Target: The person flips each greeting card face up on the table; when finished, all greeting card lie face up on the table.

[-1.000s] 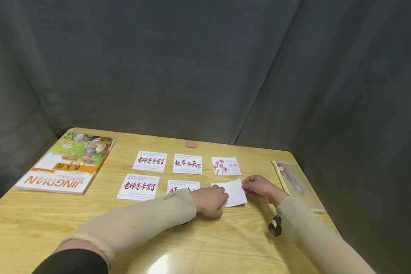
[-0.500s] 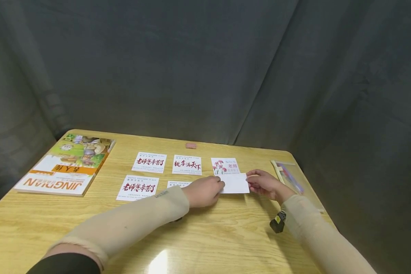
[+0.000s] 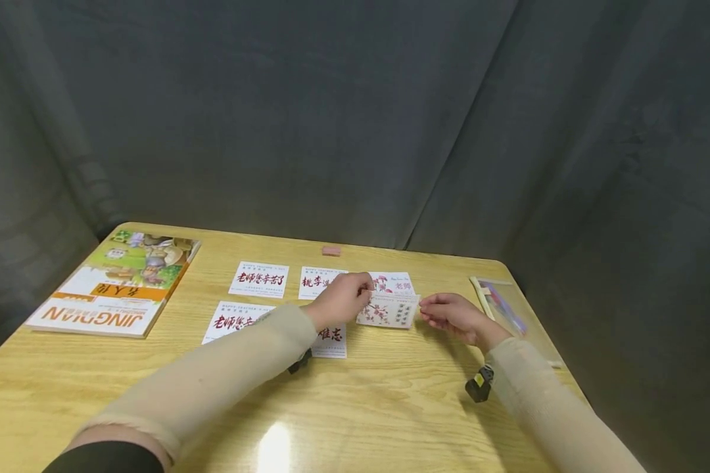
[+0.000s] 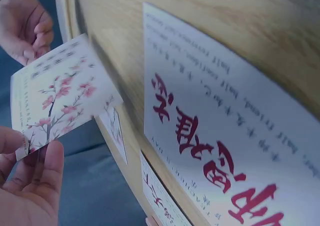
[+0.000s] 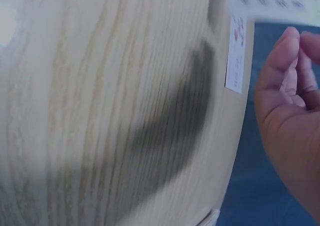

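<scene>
My left hand point(image 3: 338, 299) pinches a greeting card point(image 3: 386, 314) at one corner between thumb and fingers. Pink blossom and dark writing show on the card, which is lifted and tilted over the table. At its opposite edge is my right hand point(image 3: 452, 318), thumb and fingertip pinched together right at the card's edge. Behind it lies a card with pink carnations point(image 3: 402, 284), partly covered. Under my left forearm, a card with red lettering point(image 4: 210, 136) lies flat. Another red-lettered card point(image 3: 312, 284) is partly hidden by my left hand.
Two more red-lettered cards, one at the back point(image 3: 260, 279) and one in front point(image 3: 231, 322), lie further left. A thick book point(image 3: 118, 282) is at the far left. A pink eraser point(image 3: 331, 251) sits near the back edge, and a clear pouch point(image 3: 484, 305) holding pens lies right.
The card has been lifted and turned over, from its blank white back to its blossom side. My left hand has moved up and back; the right has shifted slightly back.
</scene>
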`<state>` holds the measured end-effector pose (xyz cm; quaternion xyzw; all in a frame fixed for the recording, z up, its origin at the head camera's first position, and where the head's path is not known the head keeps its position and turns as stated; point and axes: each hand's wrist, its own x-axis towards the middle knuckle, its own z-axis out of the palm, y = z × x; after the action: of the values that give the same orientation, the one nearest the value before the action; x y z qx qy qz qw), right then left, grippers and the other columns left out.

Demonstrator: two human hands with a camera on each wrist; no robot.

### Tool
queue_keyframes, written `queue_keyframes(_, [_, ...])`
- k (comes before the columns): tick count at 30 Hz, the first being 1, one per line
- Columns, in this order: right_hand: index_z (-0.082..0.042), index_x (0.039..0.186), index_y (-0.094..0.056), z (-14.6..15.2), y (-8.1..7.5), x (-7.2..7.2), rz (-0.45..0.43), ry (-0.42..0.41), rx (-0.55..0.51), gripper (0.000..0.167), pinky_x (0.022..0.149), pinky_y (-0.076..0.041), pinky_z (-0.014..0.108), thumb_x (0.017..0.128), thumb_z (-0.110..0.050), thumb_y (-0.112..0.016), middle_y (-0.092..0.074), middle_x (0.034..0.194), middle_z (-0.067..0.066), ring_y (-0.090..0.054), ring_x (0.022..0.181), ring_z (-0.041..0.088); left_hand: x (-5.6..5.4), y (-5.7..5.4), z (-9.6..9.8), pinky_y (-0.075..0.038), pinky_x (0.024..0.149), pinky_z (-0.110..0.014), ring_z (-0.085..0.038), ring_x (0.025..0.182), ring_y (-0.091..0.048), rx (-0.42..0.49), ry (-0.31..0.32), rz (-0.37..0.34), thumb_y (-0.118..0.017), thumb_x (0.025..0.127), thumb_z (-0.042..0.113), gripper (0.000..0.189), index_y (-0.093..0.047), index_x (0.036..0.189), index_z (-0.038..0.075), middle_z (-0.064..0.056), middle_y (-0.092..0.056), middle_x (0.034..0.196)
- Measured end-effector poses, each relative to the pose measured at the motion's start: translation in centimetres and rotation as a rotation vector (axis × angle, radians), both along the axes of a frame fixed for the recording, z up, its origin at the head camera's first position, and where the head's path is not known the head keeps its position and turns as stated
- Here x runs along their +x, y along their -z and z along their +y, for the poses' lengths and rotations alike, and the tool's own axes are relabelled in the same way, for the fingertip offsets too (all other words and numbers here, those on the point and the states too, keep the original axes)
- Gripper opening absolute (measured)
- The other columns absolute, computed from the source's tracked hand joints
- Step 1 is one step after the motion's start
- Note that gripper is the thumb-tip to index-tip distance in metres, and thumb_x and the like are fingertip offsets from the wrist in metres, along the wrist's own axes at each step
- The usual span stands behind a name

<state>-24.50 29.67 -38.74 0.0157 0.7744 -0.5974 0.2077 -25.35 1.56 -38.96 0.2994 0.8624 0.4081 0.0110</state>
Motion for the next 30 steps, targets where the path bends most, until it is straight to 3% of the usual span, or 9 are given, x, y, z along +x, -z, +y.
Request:
queue_keyframes(3, [0.009, 0.116, -0.059, -0.5, 0.3, 0.1, 0.103, -0.066, 0.102, 0.019, 0.074, -0.053, 0.027, 0.103, -0.005, -0.059, -0.064, 0.097, 0.005, -0.058, 0.084, 0.014, -0.2, -0.2, -0.4, -0.044, 0.060, -0.027, -0.011, 0.061, -0.048, 0.027, -0.027, -0.045, -0.053, 0.104, 0.002, 0.014, -0.066, 0.102, 0.005, -0.002, -0.059, 0.078])
queue_keyframes(7, [0.006, 0.111, -0.060, -1.4, 0.5, 0.2, 0.203, -0.091, 0.173, 0.016, 0.078, -0.052, 0.035, 0.101, -0.007, -0.062, -0.061, 0.097, 0.004, -0.055, 0.088, 0.018, -0.4, 0.0, -0.5, -0.050, 0.066, -0.027, -0.012, 0.070, -0.056, 0.068, -0.054, -0.079, -0.057, 0.103, 0.003, 0.010, -0.066, 0.101, 0.006, -0.002, -0.064, 0.085])
queue_keyframes(13, [0.006, 0.109, -0.058, -2.2, 0.0, 0.5, 0.209, -0.097, 0.156, 0.014, 0.087, -0.054, 0.042, 0.104, -0.006, -0.058, -0.061, 0.097, 0.005, -0.059, 0.090, 0.015, -0.7, 0.3, -0.9, -0.043, 0.060, -0.025, -0.012, 0.066, -0.051, 0.103, -0.062, -0.149, -0.057, 0.101, 0.002, 0.008, -0.062, 0.096, 0.005, -0.003, -0.059, 0.079])
queue_keyframes(19, [0.007, 0.117, -0.057, -2.6, -0.5, 0.1, 0.204, -0.079, 0.145, 0.020, 0.078, -0.051, 0.033, 0.105, -0.009, -0.058, -0.060, 0.097, 0.004, -0.055, 0.085, 0.013, -0.8, 0.0, -1.4, -0.048, 0.062, -0.024, -0.016, 0.070, -0.059, 0.062, 0.010, -0.239, -0.058, 0.099, 0.001, 0.007, -0.065, 0.098, 0.002, -0.004, -0.061, 0.081])
queue_keyframes(25, [0.006, 0.111, -0.064, -3.8, -0.8, 0.4, 0.185, -0.181, 0.144, 0.016, 0.080, -0.050, 0.033, 0.103, -0.006, -0.059, -0.063, 0.099, 0.002, -0.057, 0.087, 0.014, -0.6, -0.7, -1.1, -0.060, 0.075, -0.038, -0.032, 0.084, -0.071, 0.100, 0.081, -0.307, -0.059, 0.103, 0.007, 0.012, -0.067, 0.107, -0.001, -0.013, -0.068, 0.090])
queue_keyframes(30, [0.005, 0.109, -0.065, -4.9, -1.2, 0.8, 0.197, -0.250, 0.118, 0.015, 0.081, -0.051, 0.032, 0.102, -0.007, -0.060, -0.063, 0.100, 0.004, -0.057, 0.090, 0.016, -0.7, -1.2, -0.7, -0.055, 0.067, -0.031, -0.018, 0.071, -0.063, 0.011, 0.124, -0.217, -0.062, 0.104, 0.010, 0.013, -0.074, 0.106, 0.005, -0.001, -0.067, 0.085])
